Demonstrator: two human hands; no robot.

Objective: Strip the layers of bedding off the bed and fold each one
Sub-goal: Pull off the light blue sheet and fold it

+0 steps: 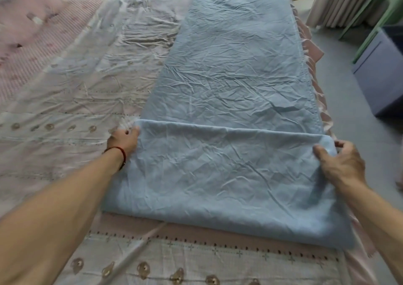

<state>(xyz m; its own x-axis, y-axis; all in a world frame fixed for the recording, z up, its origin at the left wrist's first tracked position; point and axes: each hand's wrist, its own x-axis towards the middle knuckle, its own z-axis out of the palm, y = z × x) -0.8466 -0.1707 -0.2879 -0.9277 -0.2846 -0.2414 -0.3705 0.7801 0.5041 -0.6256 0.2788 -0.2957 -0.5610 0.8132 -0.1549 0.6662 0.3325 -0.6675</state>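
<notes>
Soft, even daylight with faint shadows and no glare; wide-angle bending and slight blur toward the edges.

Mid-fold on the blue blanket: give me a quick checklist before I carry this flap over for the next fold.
1. Left hand holds the flap's left corner: ok, fingers curled at the edge.
2. Right hand holds the right corner: ok, thumb on top, fingers under.
3. Flap edge straight between the hands: ok.
4. Blue blanket lies flat ahead: ok, creased only.
5. Right edge of the strip aligned with the bed's side: ok.
6. Patterned bedspread not caught in the left grip: cannot tell.
</notes>
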